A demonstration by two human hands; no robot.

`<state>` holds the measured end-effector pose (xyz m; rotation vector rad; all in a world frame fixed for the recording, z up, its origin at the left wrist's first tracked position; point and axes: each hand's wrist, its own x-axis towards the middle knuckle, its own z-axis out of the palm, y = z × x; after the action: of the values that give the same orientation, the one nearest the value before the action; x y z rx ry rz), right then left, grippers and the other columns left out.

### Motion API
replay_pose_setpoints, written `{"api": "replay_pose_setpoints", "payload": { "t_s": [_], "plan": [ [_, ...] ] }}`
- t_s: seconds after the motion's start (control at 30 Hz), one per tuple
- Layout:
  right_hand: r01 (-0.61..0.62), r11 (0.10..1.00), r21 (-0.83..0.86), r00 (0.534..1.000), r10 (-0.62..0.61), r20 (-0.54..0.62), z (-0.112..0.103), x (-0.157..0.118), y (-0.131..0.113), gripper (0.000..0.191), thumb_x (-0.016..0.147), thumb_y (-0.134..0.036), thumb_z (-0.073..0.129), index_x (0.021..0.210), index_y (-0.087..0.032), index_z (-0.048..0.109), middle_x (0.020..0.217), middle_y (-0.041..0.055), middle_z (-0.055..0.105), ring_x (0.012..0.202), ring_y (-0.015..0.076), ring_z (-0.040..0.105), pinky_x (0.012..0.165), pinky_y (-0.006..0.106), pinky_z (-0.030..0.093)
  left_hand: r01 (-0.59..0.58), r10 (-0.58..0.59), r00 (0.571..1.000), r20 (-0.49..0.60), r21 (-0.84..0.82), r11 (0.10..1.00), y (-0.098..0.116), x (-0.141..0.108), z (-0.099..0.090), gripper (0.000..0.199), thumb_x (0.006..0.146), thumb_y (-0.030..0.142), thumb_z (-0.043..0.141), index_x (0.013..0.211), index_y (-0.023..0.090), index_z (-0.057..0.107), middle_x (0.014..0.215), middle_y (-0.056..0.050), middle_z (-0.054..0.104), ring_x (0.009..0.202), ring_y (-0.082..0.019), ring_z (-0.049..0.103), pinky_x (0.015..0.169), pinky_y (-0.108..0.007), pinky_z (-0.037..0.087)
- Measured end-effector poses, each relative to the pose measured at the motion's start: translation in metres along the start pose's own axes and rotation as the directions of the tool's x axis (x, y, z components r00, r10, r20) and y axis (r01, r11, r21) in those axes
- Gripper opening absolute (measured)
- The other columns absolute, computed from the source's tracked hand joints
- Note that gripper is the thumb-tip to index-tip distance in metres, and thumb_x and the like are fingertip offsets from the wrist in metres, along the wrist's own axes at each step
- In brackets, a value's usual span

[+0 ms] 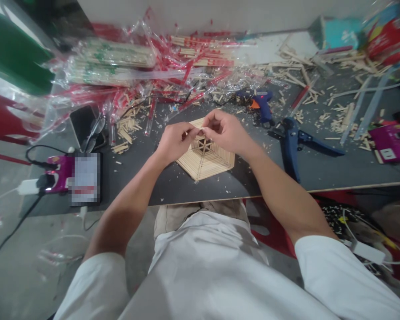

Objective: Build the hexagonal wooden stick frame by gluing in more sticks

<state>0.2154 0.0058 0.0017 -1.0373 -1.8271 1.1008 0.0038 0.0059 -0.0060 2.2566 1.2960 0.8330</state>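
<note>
A hexagonal piece made of thin wooden sticks (206, 166) lies flat on the dark table in front of me, with a small dark opening near its middle. Over its upper left part, my left hand (178, 140) has thumb and fingers pinched together. My right hand (225, 133) is pinched too, just above the upper right part. The fingertips of both hands meet over the piece at something small and pale, too small to make out. Part of the piece's far side is hidden by the hands.
Behind the piece lie a blue glue gun (262, 106), wrapped stick bundles (116, 55) and stick scraps (128, 129). A blue cutter (291, 146) rests at the right. At the left are a phone (86, 178) and a purple power strip (60, 175). The table's front edge (200, 202) is near my body.
</note>
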Motion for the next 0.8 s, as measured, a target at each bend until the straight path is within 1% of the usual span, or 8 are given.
{"api": "replay_pose_setpoints", "payload": {
  "t_s": [0.13,0.27,0.33,0.4,0.5,0.63,0.73,0.8],
  "plan": [
    [-0.012,1.000,0.019,1.000,0.012,0.008,-0.001,0.000,0.001,0.013,0.092,-0.031,0.065,0.095,-0.025,0.054,0.088,0.0027,0.070,0.081,0.0183,0.066,0.074,0.035,0.054,0.005,-0.006,1.000,-0.030,-0.010,1.000,0.000,0.000,0.001,0.021,0.101,0.027,0.062,0.104,0.020,0.081,0.094,-0.006,0.080,0.078,-0.015,0.068,0.075,-0.028,0.052],
    [-0.017,1.000,0.008,1.000,0.016,0.017,-0.001,-0.001,-0.002,0.012,0.093,-0.030,0.063,0.095,-0.026,0.053,0.087,0.0027,0.069,0.077,0.0172,0.063,0.072,0.035,0.052,-0.012,0.012,1.000,-0.017,-0.024,1.000,0.002,-0.001,-0.001,0.022,0.099,0.027,0.061,0.100,0.019,0.082,0.091,-0.006,0.080,0.075,-0.014,0.067,0.074,-0.029,0.054],
    [0.008,0.998,-0.060,1.000,-0.007,0.021,-0.002,-0.002,-0.003,0.009,0.094,-0.029,0.062,0.095,-0.025,0.054,0.084,0.0023,0.068,0.073,0.0171,0.061,0.070,0.035,0.050,-0.012,0.011,1.000,-0.029,-0.031,0.999,0.003,-0.001,-0.002,0.022,0.097,0.027,0.062,0.095,0.019,0.082,0.087,-0.005,0.080,0.072,-0.014,0.066,0.072,-0.029,0.053],
    [0.059,0.982,-0.178,0.998,-0.056,0.022,-0.005,-0.002,-0.004,0.008,0.094,-0.029,0.063,0.093,-0.024,0.056,0.082,0.0024,0.067,0.072,0.0176,0.060,0.070,0.035,0.048,-0.005,0.004,0.999,-0.032,-0.022,1.000,0.003,-0.001,-0.003,0.021,0.095,0.028,0.064,0.090,0.018,0.082,0.083,-0.005,0.079,0.070,-0.014,0.066,0.071,-0.030,0.052],
    [0.116,0.945,-0.305,0.993,-0.110,0.039,-0.008,-0.002,-0.003,0.009,0.094,-0.030,0.065,0.091,-0.023,0.060,0.086,0.0037,0.070,0.073,0.0179,0.061,0.071,0.035,0.047,-0.001,0.001,1.000,-0.017,0.005,1.000,0.002,-0.001,-0.003,0.023,0.093,0.030,0.064,0.082,0.018,0.081,0.080,-0.005,0.078,0.069,-0.015,0.066,0.069,-0.029,0.050],
    [0.156,0.926,-0.345,0.988,-0.142,0.065,-0.010,-0.001,0.000,0.012,0.097,-0.033,0.067,0.092,-0.023,0.066,0.093,0.0047,0.071,0.075,0.0181,0.062,0.075,0.035,0.048,0.003,-0.003,1.000,-0.009,0.047,0.999,0.001,-0.001,0.000,0.025,0.092,0.031,0.064,0.081,0.018,0.081,0.078,-0.005,0.078,0.069,-0.015,0.066,0.069,-0.030,0.048],
    [0.175,0.908,-0.381,0.984,-0.153,0.090,-0.010,0.000,0.002,0.008,0.096,-0.027,0.066,0.091,-0.022,0.068,0.092,0.0045,0.069,0.076,0.0179,0.061,0.076,0.036,0.047,0.020,-0.021,1.000,0.013,0.100,0.995,0.003,-0.002,0.000,0.025,0.093,0.031,0.064,0.083,0.018,0.082,0.078,-0.005,0.078,0.069,-0.016,0.066,0.069,-0.031,0.047],
    [0.175,0.903,-0.393,0.983,-0.140,0.115,-0.012,0.000,0.003,0.006,0.095,-0.023,0.066,0.090,-0.022,0.069,0.095,0.0051,0.068,0.076,0.0174,0.060,0.075,0.035,0.047,0.025,-0.033,0.998,0.062,0.131,0.991,0.004,-0.002,-0.002,0.024,0.094,0.032,0.064,0.087,0.020,0.083,0.080,-0.005,0.079,0.072,-0.017,0.067,0.070,-0.031,0.048]
  ]
}}
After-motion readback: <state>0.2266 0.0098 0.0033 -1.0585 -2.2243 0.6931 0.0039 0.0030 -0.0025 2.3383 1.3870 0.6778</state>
